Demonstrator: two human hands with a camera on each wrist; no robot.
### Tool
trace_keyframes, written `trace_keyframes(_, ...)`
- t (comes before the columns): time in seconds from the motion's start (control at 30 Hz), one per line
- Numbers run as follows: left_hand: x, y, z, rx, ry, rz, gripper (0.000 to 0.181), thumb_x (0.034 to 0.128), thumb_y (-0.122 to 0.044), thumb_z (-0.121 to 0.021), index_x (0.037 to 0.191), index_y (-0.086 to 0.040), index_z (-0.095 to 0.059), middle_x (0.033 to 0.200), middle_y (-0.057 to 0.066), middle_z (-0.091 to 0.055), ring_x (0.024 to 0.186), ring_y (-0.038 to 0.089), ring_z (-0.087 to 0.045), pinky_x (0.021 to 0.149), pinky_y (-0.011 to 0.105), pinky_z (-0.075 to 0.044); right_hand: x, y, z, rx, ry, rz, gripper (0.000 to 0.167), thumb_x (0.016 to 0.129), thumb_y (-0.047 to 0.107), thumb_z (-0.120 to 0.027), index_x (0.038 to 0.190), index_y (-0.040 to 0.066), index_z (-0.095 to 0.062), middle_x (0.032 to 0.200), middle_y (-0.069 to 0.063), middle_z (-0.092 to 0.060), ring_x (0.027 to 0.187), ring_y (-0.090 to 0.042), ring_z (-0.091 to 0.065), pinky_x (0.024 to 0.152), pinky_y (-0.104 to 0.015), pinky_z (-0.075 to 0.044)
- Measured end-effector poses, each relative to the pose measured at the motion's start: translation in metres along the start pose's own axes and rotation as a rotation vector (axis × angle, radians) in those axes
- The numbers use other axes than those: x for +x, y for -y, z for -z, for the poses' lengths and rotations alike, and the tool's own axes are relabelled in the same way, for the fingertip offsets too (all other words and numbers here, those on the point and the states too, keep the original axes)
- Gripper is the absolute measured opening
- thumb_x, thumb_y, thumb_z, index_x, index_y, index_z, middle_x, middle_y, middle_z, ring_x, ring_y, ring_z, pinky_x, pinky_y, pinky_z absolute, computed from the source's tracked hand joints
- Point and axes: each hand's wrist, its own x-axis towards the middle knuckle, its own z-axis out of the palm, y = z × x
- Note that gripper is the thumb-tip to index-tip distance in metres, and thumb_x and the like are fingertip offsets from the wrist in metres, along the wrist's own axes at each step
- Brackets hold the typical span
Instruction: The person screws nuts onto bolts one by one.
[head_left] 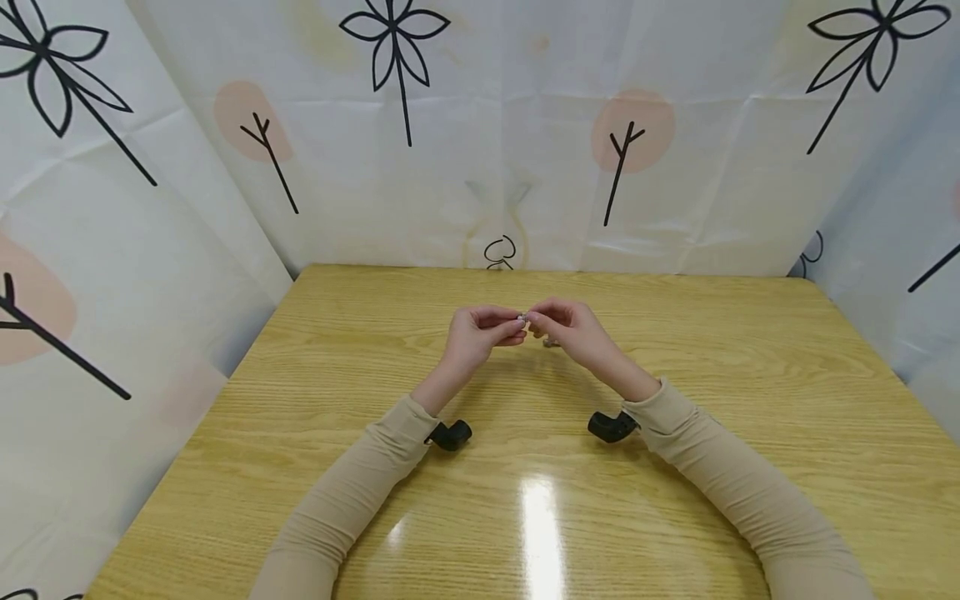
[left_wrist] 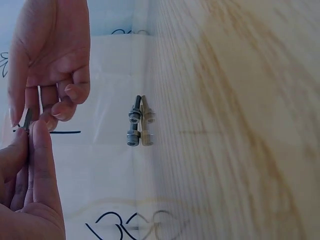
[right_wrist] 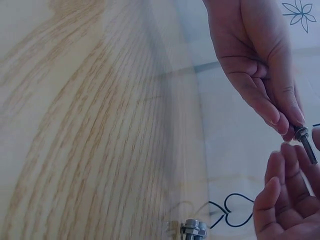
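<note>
My left hand (head_left: pixel 471 337) holds a small metal bolt (right_wrist: pixel 308 150) by its head end, above the middle of the table. A nut or washer (right_wrist: pixel 301 133) sits on the bolt near those fingertips, and the bare thread points toward my right hand (head_left: pixel 573 329). My right thumb and index finger close around the thread end, meeting the left fingertips in the head view. In the left wrist view the fingers partly hide the bolt (left_wrist: pixel 28 119). More metal bolts (left_wrist: pixel 134 125) with nuts on them lie on the table below, mostly hidden behind my right hand in the head view.
The wood-grain table (head_left: pixel 375 517) is glossy and reflects the bolts and a bright light. A white printed curtain (head_left: pixel 502 125) stands behind it and along both sides. Black wrist mounts (head_left: pixel 611 427) hang below both sleeves.
</note>
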Motion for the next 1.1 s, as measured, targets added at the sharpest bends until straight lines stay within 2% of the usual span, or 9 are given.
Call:
trace_keyframes(0.13,-0.0004,-0.0001,0.0007,-0.003,-0.001,-0.004,0.019,0.0854,0.007,-0.067,0.102,0.015,-0.066,0.092,0.026,-0.068,0.076,0.027,-0.071,0.080,0.049,-0.058,-0.0019,0.0005,-0.0002,0.017,-0.007,0.019,0.026,0.095,0.018,-0.064,0.115,0.002,-0.062,0.108,-0.014,-0.063,0.099,-0.040,-0.058,0.078,-0.055,-0.053)
trace_keyframes(0.23,-0.0009,-0.0006,0.0013,-0.005,0.013,-0.004,0.018,0.0859,0.007,-0.066,0.102,0.014,-0.067,0.094,0.029,-0.067,0.077,0.028,-0.071,0.081,0.050,-0.057,-0.0020,0.0014,0.0000,0.001,-0.015,0.024,0.024,0.094,0.017,-0.064,0.113,0.003,-0.064,0.109,-0.016,-0.064,0.097,-0.036,-0.060,0.076,-0.053,-0.055)
trace_keyframes(0.43,-0.0011,-0.0010,0.0015,0.005,0.025,-0.002,0.018,0.0863,0.006,-0.066,0.103,0.014,-0.067,0.094,0.027,-0.068,0.079,0.029,-0.071,0.080,0.046,-0.058,-0.0003,0.0023,0.0005,-0.037,-0.013,0.033,0.024,0.097,0.017,-0.060,0.111,-0.002,-0.065,0.106,-0.025,-0.063,0.093,-0.032,-0.061,0.070,-0.040,-0.057)
trace_keyframes(0.53,-0.0012,-0.0013,0.0010,0.013,0.019,0.000,0.019,0.0863,0.005,-0.067,0.103,0.013,-0.067,0.093,0.023,-0.069,0.079,0.028,-0.071,0.080,0.046,-0.058,-0.0008,0.0022,-0.0003,-0.029,-0.007,0.028,0.026,0.099,0.020,-0.057,0.112,-0.002,-0.064,0.103,-0.025,-0.062,0.093,-0.035,-0.059,0.072,-0.044,-0.056)
trace_keyframes(0.67,-0.0012,-0.0016,0.0002,0.016,0.008,0.002,0.019,0.0863,0.004,-0.067,0.103,0.013,-0.067,0.091,0.022,-0.069,0.077,0.027,-0.071,0.080,0.047,-0.058,-0.0021,0.0005,-0.0009,0.015,-0.001,0.032,0.025,0.096,0.018,-0.062,0.113,0.001,-0.062,0.104,-0.018,-0.064,0.097,-0.043,-0.058,0.075,-0.053,-0.054)
trace_keyframes(0.8,-0.0014,-0.0016,0.0000,0.011,0.006,0.002,0.019,0.0860,0.004,-0.068,0.102,0.014,-0.067,0.090,0.022,-0.069,0.076,0.026,-0.071,0.080,0.046,-0.058,-0.0022,-0.0010,-0.0011,0.022,-0.003,0.054,0.022,0.094,0.016,-0.065,0.111,0.003,-0.063,0.105,-0.012,-0.065,0.098,-0.047,-0.057,0.074,-0.058,-0.053)
trace_keyframes(0.97,-0.0012,-0.0017,-0.0002,0.014,0.020,-0.015,0.019,0.0858,0.004,-0.068,0.102,0.014,-0.067,0.092,0.023,-0.069,0.078,0.026,-0.071,0.080,0.045,-0.058,-0.0009,-0.0025,-0.0012,0.004,-0.017,0.048,0.023,0.096,0.021,-0.062,0.107,0.001,-0.065,0.101,-0.018,-0.065,0.096,-0.045,-0.058,0.075,-0.059,-0.052)
trace_keyframes(1.1,-0.0007,-0.0008,-0.0003,0.013,0.018,-0.019,0.019,0.0857,0.006,-0.067,0.102,0.015,-0.067,0.093,0.023,-0.069,0.078,0.025,-0.071,0.079,0.043,-0.059,-0.0009,-0.0025,-0.0011,0.006,-0.021,0.037,0.029,0.098,0.025,-0.058,0.110,-0.001,-0.064,0.101,-0.022,-0.063,0.095,-0.038,-0.059,0.076,-0.054,-0.054)
